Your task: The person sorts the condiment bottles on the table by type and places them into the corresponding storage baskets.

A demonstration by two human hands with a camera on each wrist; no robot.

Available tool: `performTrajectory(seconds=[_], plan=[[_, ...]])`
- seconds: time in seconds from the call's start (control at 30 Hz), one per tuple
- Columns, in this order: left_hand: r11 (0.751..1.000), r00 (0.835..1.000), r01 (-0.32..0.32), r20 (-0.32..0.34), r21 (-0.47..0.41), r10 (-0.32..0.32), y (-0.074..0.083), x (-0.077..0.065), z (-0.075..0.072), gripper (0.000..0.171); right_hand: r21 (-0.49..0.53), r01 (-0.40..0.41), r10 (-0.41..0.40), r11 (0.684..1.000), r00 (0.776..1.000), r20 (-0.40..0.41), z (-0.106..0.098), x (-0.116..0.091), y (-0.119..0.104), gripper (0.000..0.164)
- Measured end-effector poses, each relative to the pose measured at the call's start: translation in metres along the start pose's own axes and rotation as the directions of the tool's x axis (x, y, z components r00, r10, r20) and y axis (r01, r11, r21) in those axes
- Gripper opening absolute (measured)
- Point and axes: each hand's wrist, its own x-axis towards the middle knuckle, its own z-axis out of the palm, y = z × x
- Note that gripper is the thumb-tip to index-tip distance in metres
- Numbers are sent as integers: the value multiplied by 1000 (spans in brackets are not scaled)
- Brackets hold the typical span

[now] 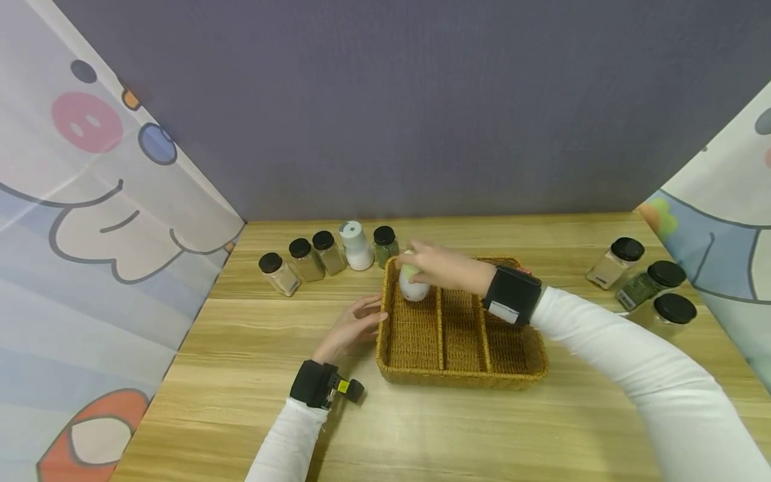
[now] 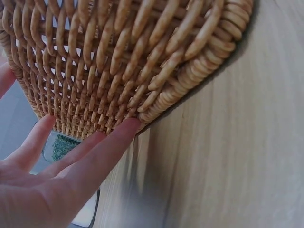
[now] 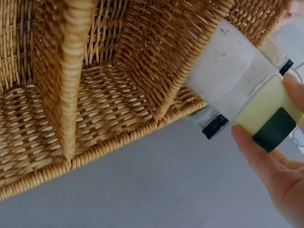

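Observation:
My right hand pinches the pale yellow-green cap of a white bottle. The bottle is at the back of the left compartment of a woven basket, its lower part inside the basket walls. In the right wrist view, fingers and thumb are on either side of the cap, which bears a dark green patch. My left hand has its fingers extended against the basket's left outer wall, and in the left wrist view its fingertips touch the weave near the bottom edge.
Left of the basket stand several spice jars with black lids and a white-topped container; a green-filled jar is close behind its left corner. At the table's right edge are 3 more black-lidded jars. Two dividers split the basket.

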Motion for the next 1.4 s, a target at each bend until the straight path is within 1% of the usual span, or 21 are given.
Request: performTrajectory(seconds=[0.17, 0.27, 0.43, 0.7, 0.83, 0.93, 1.07, 1.23, 1.4], plan=[[1000, 1000, -5, 10, -4, 6, 0, 0, 1, 56, -6, 8, -8, 1000, 1000, 12, 6, 0, 2, 33], [1000, 1000, -15, 14, 4, 15, 0, 0, 2, 56, -19, 0, 1, 1000, 1000, 21, 8, 0, 3, 33], [1000, 1000, -16, 7, -2, 16, -1, 1, 1, 56, -37, -8, 9, 999, 999, 39, 13, 2, 5, 33], [1000, 1000, -22, 4, -13, 22, -2, 1, 1, 57, -26, -5, 6, 1000, 999, 37, 18, 3, 7, 32], [1000, 1000, -14, -2, -8, 14, -1, 0, 1, 56, -18, 6, -5, 1000, 1000, 30, 20, 4, 7, 31], [1000, 1000, 2, -5, -7, -2, 0, 0, 1, 56, -18, 9, -9, 1000, 1000, 23, 21, 3, 7, 30], [1000, 1000, 13, 6, -3, -13, 3, -2, 2, 55, -14, 7, -7, 1000, 1000, 21, 23, 4, 7, 29], [1000, 1000, 1, 1, 17, -1, 13, -10, 8, 54, 1, 15, -15, 1000, 1000, 13, 25, 4, 6, 29], [1000, 1000, -7, -19, 12, 8, 11, -9, 8, 54, 10, 27, -27, 1000, 1000, 7, 27, 4, 7, 30]])
